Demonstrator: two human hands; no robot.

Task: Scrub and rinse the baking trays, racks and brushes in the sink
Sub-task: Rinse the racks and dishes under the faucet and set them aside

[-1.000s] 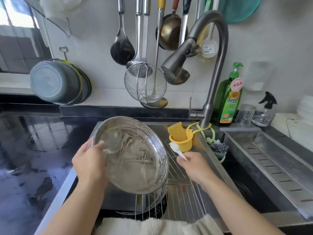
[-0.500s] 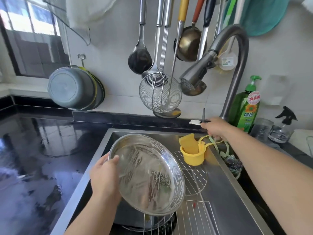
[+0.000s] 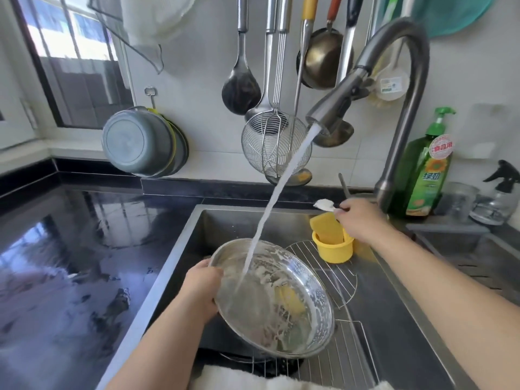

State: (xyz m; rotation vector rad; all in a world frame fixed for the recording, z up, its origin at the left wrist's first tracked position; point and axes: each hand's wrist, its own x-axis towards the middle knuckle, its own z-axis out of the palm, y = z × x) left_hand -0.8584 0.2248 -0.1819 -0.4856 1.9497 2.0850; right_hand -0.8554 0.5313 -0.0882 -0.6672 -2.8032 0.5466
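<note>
My left hand [image 3: 203, 288] grips the left rim of a round steel baking tray [image 3: 281, 311], tilted over the sink [image 3: 394, 319] and streaked with suds. Water pours from the tap head [image 3: 334, 108] onto the tray's upper inside. My right hand [image 3: 360, 220] is up at the sink's back edge by the tap lever [image 3: 343, 184], holding a small white brush [image 3: 323, 204] whose head sticks out to the left. A round wire rack [image 3: 337, 277] leans behind the tray, and a straight wire rack [image 3: 337, 358] lies under it.
A yellow cup [image 3: 333, 247] with a yellow sponge sits in the sink's back right. Green dish soap [image 3: 427, 170] stands by the tap base. Ladles and a wire skimmer [image 3: 275, 144] hang on the wall. Wet black counter [image 3: 70, 263] lies left; a white towel [image 3: 267, 382] is at the front edge.
My right hand rose with the white brush from beside the tray to the tap lever, and water now runs onto the tray. My left hand kept its hold on the tray.
</note>
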